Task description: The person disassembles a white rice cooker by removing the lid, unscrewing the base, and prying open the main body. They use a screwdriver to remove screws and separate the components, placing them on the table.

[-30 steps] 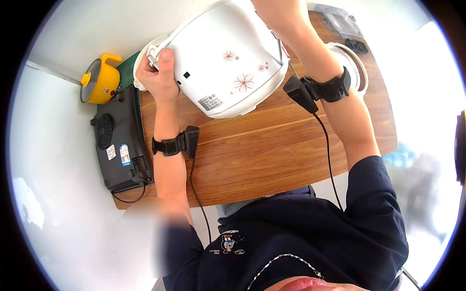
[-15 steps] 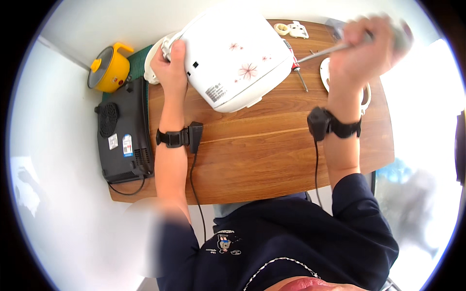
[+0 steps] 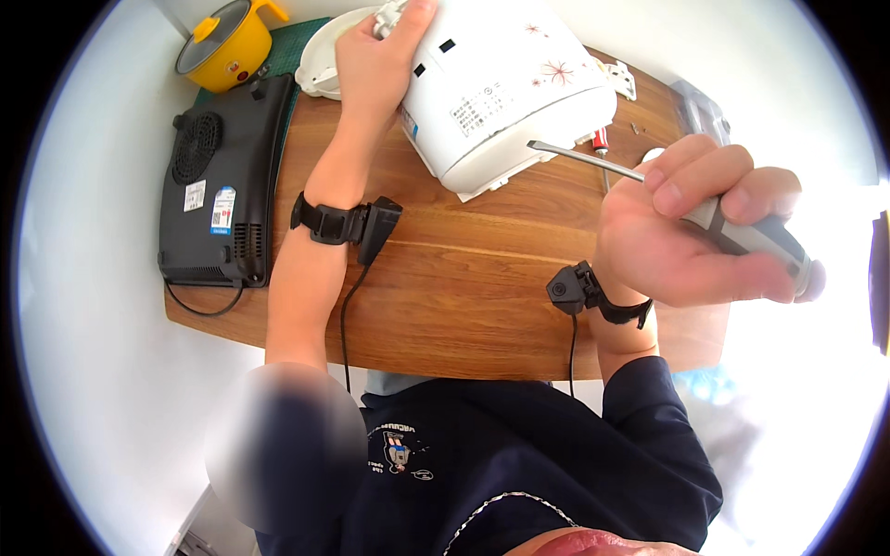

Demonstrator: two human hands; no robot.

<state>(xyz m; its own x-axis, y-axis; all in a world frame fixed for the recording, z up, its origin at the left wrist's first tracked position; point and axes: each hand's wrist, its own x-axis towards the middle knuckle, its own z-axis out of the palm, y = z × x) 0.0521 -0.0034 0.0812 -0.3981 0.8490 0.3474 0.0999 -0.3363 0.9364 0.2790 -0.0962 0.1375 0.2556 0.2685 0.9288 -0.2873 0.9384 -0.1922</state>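
Note:
A white rice cooker body (image 3: 505,88) with pink printed flowers is tipped over at the far middle of the wooden table. My left hand (image 3: 375,69) grips its left side, near the white hinge-like part, thumb pressed on the shell. In my right hand (image 3: 695,232) is a flat-blade screwdriver (image 3: 593,159) with a grey handle, fingers wrapped round it. Its shaft points left, and the tip shows in front of the cooker's lower right edge; whether it touches cannot be told. Behind my left hand lies a round white lid-like part (image 3: 320,60), partly hidden.
At the left, a black induction cooker (image 3: 222,176) lies underside up, its cord along the table edge. Beyond it, a yellow electric pot (image 3: 227,46) stands by a green mat (image 3: 295,39). A red-handled screwdriver (image 3: 601,141), small white parts (image 3: 623,82) and clear plastic (image 3: 700,111) lie right of the cooker.
My right hand has come down and nearer with the screwdriver, whose blade now points at the cooker's lower edge. My view has shifted; my left hand still grips the cooker.

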